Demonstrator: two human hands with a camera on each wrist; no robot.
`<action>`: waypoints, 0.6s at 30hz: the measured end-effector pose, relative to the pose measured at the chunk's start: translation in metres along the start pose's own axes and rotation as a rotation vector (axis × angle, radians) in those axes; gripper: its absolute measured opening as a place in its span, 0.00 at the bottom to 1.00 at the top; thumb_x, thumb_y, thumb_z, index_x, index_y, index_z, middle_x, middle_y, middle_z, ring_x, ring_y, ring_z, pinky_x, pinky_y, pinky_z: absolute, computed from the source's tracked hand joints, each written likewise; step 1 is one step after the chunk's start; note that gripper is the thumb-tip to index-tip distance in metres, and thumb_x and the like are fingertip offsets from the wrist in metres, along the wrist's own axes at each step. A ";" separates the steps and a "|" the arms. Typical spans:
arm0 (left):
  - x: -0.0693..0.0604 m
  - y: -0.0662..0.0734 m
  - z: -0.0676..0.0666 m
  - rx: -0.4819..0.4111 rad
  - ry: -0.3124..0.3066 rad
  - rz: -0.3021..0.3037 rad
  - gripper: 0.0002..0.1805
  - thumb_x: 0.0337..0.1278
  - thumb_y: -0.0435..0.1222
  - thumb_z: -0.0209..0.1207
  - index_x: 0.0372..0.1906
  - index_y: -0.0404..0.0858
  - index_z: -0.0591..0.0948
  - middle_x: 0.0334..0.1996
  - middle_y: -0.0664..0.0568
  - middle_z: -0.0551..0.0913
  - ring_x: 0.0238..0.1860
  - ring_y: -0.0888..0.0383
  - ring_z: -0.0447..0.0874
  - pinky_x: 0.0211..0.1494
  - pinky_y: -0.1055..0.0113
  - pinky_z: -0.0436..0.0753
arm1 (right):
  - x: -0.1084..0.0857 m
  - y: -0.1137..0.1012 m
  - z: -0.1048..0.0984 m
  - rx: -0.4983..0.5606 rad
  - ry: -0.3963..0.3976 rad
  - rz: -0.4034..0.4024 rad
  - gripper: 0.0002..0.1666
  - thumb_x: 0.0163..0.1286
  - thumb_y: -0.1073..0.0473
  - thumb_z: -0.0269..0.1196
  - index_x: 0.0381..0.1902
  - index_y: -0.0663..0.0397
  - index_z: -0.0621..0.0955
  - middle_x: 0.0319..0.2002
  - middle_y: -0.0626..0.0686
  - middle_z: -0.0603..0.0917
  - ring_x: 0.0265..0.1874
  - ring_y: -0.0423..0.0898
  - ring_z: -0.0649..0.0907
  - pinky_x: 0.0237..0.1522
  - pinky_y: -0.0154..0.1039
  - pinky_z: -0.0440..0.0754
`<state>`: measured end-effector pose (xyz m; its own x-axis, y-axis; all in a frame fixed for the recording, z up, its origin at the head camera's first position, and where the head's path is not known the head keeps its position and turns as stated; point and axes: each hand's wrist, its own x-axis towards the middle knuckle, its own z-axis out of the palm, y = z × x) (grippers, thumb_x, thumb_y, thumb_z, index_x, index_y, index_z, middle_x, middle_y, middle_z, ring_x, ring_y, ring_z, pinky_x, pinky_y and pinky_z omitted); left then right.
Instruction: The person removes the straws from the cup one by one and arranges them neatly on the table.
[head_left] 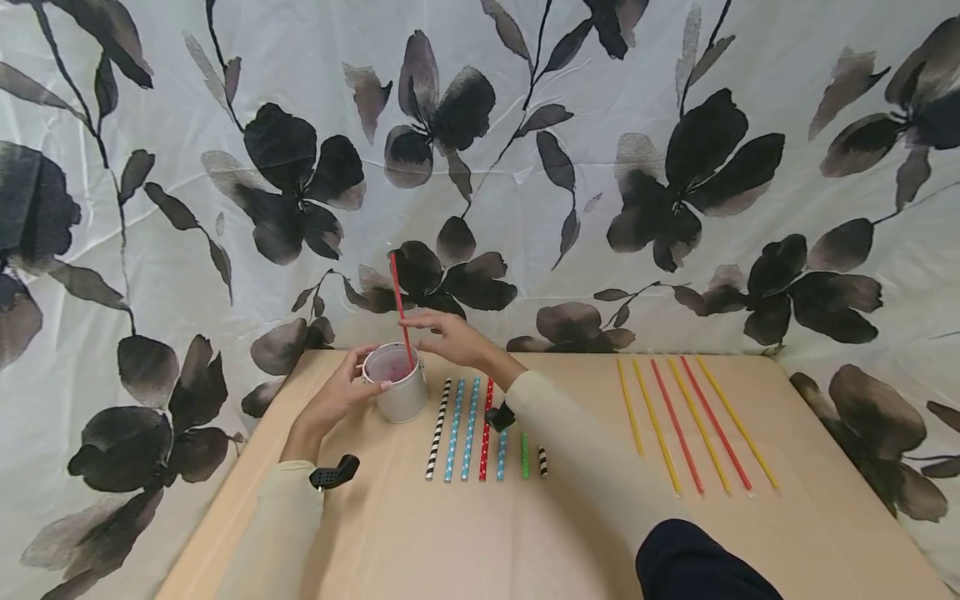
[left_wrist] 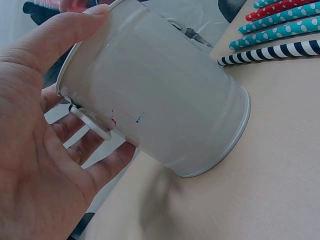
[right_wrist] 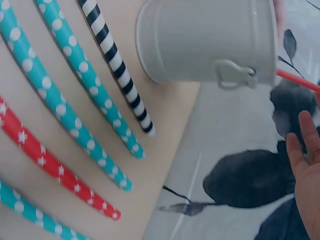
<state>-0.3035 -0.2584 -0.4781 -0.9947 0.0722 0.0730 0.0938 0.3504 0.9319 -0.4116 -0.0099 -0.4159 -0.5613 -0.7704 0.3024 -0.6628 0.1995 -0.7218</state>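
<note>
A small white metal bucket (head_left: pixel 402 402) stands near the back left of the table. My left hand (head_left: pixel 341 392) grips it, the thumb over the rim and the fingers round the side, as the left wrist view shows. A plain red straw (head_left: pixel 397 287) stands tilted with its lower end inside the bucket. Above the rim my right hand (head_left: pixel 459 340) pinches this straw between its fingertips, which the right wrist view mostly cuts off. There the lower fingers (right_wrist: pixel 299 155) spread away from the straw. A small wire handle loop (right_wrist: pixel 232 75) shows on the bucket's side.
Right of the bucket lies a row of patterned straws: black-striped (head_left: pixel 438 429), blue dotted (head_left: pixel 455 429), red starred (head_left: pixel 485 442) and green (head_left: pixel 525 458), partly under my right arm. Plain yellow straws (head_left: pixel 656 425) and red straws (head_left: pixel 716 422) lie farther right. A flowered cloth (head_left: pixel 555 208) hangs behind the table.
</note>
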 end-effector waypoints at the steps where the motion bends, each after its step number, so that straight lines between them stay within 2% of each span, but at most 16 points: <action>1: 0.000 0.001 0.000 0.002 0.003 0.000 0.47 0.61 0.43 0.69 0.79 0.46 0.55 0.75 0.42 0.61 0.73 0.38 0.58 0.70 0.37 0.61 | -0.002 0.000 -0.004 0.022 0.016 -0.022 0.25 0.75 0.63 0.61 0.69 0.49 0.78 0.70 0.49 0.75 0.71 0.46 0.71 0.70 0.50 0.70; 6: 0.000 0.002 0.001 -0.002 0.008 0.001 0.47 0.61 0.42 0.69 0.79 0.45 0.56 0.74 0.42 0.61 0.74 0.38 0.58 0.70 0.37 0.59 | -0.014 0.002 -0.024 0.132 0.080 -0.105 0.25 0.74 0.66 0.62 0.68 0.53 0.78 0.66 0.51 0.77 0.66 0.52 0.77 0.66 0.48 0.75; 12: 0.000 0.002 0.002 -0.003 0.010 -0.008 0.47 0.61 0.43 0.69 0.79 0.45 0.55 0.75 0.42 0.60 0.74 0.38 0.57 0.71 0.35 0.59 | -0.029 0.002 -0.047 0.246 0.179 -0.156 0.25 0.73 0.69 0.62 0.66 0.61 0.78 0.64 0.58 0.77 0.65 0.58 0.77 0.63 0.43 0.78; 18: -0.001 0.003 0.003 0.008 0.014 -0.006 0.47 0.61 0.42 0.69 0.79 0.45 0.56 0.74 0.42 0.61 0.73 0.38 0.58 0.70 0.37 0.60 | -0.048 -0.009 -0.075 0.296 0.245 -0.205 0.22 0.74 0.73 0.58 0.64 0.71 0.77 0.60 0.66 0.77 0.61 0.68 0.78 0.60 0.43 0.80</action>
<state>-0.3021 -0.2547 -0.4759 -0.9957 0.0568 0.0726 0.0882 0.3584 0.9294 -0.4157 0.0701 -0.3772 -0.5572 -0.6028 0.5712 -0.6223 -0.1524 -0.7678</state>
